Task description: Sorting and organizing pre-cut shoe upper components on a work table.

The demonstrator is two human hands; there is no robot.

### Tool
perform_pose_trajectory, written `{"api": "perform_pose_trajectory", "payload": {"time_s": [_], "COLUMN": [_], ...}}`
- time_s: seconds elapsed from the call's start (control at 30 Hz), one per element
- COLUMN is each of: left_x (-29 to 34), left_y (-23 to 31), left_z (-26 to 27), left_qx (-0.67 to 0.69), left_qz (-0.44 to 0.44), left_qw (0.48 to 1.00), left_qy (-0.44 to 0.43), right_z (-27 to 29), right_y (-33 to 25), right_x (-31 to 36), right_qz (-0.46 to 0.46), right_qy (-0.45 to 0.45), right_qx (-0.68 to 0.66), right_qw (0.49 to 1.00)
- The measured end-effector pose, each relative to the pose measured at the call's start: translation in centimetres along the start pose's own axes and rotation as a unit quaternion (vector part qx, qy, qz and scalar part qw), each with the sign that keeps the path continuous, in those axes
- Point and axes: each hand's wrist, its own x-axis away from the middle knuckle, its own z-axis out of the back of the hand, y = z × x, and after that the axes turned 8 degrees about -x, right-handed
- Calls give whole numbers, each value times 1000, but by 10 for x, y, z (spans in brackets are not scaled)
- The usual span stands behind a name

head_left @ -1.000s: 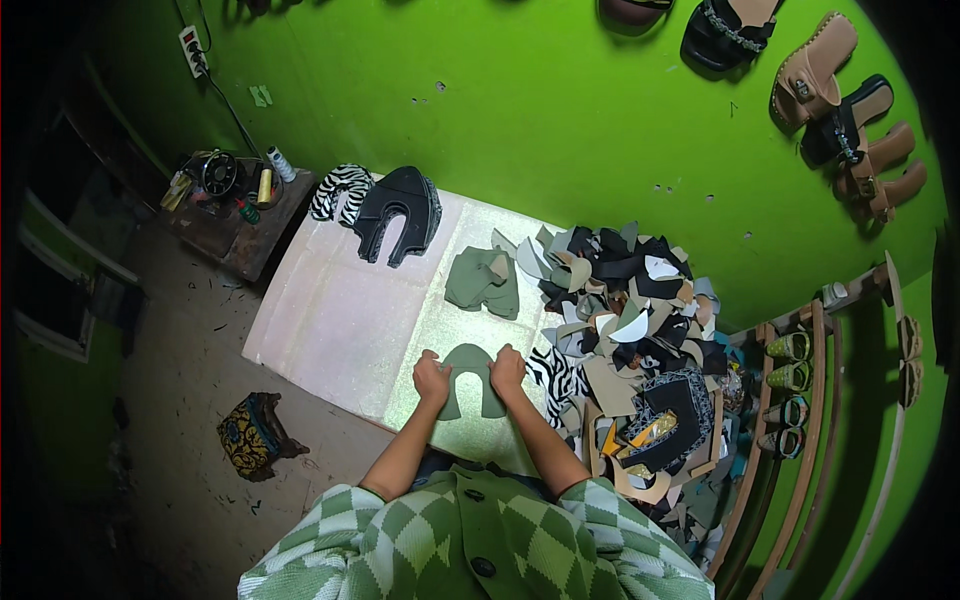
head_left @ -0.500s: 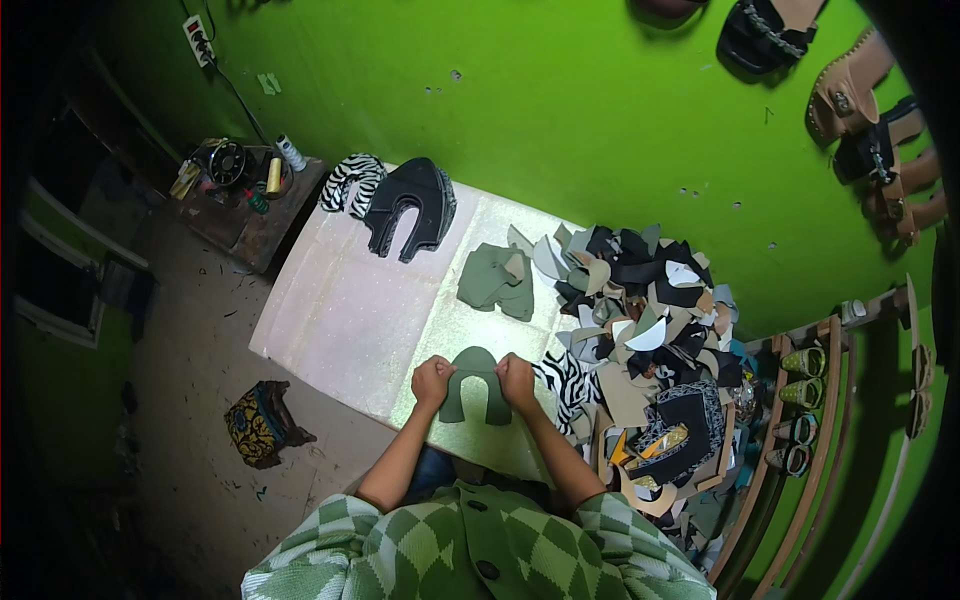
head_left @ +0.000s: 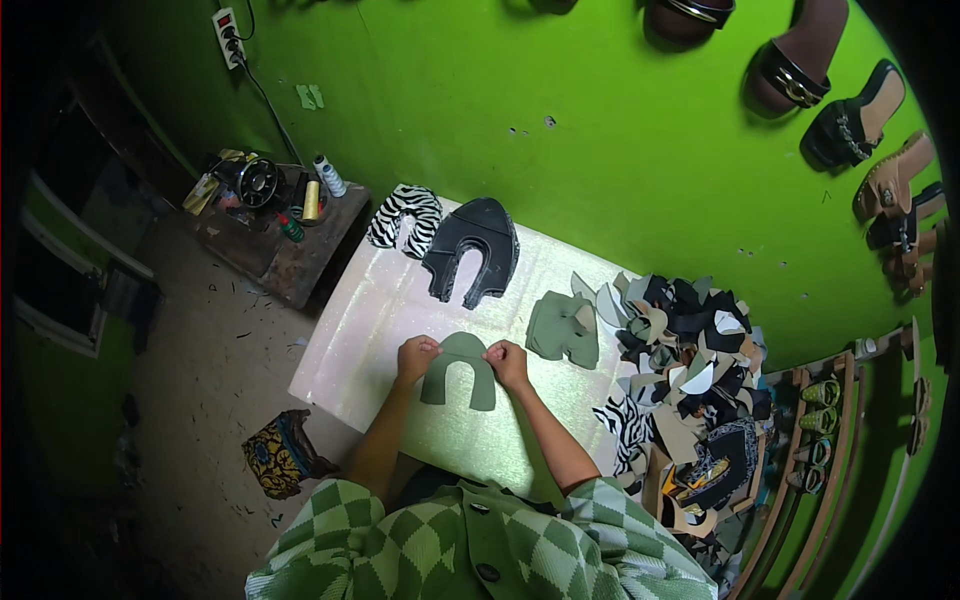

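A green U-shaped shoe upper piece (head_left: pixel 463 348) hangs over the table (head_left: pixel 340 345), its two legs toward me. My left hand (head_left: pixel 417 357) pinches its left edge, and my right hand (head_left: pixel 506 363) pinches the right edge at the same height. A crease or seam runs across the piece between my fingers. Beyond my right hand lies a pile of similar green pieces (head_left: pixel 560 330). Farther back are a stack of black U-shaped pieces (head_left: pixel 488 235) and, left of it, zebra-striped pieces (head_left: pixel 420 208).
A big heap of fabric and leather scraps (head_left: pixel 690 350) covers the table's right side. At left stands a dark wooden sewing-machine table (head_left: pixel 330 235) with thread spools. A patterned bag (head_left: pixel 275 460) sits on the floor. Sandals (head_left: pixel 795 75) hang on the green wall; a shoe rack (head_left: pixel 780 480) stands right.
Both hands have carried the green upper piece away from the near edge, toward the middle of the table and the black stack. The view has shifted too. My grip stays at both edges.
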Motion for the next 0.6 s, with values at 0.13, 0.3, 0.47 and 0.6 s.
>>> {"api": "perform_pose_trajectory", "payload": {"time_s": [0.13, 0.3, 0.47, 0.6], "left_x": [-23, -22, -5, 22], "left_y": [-6, 12, 24, 26], "left_z": [21, 19, 15, 9], "left_qx": [-51, -107, -298, -307], "left_qz": [-46, 1, -214, -262], "left_qw": [997, 994, 922, 910], "left_qy": [36, 24, 123, 95], "right_z": [-31, -39, -46, -44], "right_y": [-23, -30, -34, -23], "right_x": [-15, -14, 0, 12], "right_qz": [18, 57, 269, 282], "right_qy": [45, 68, 24, -30], "right_qx": [76, 178, 307, 348], "right_qw": [996, 980, 913, 894]}}
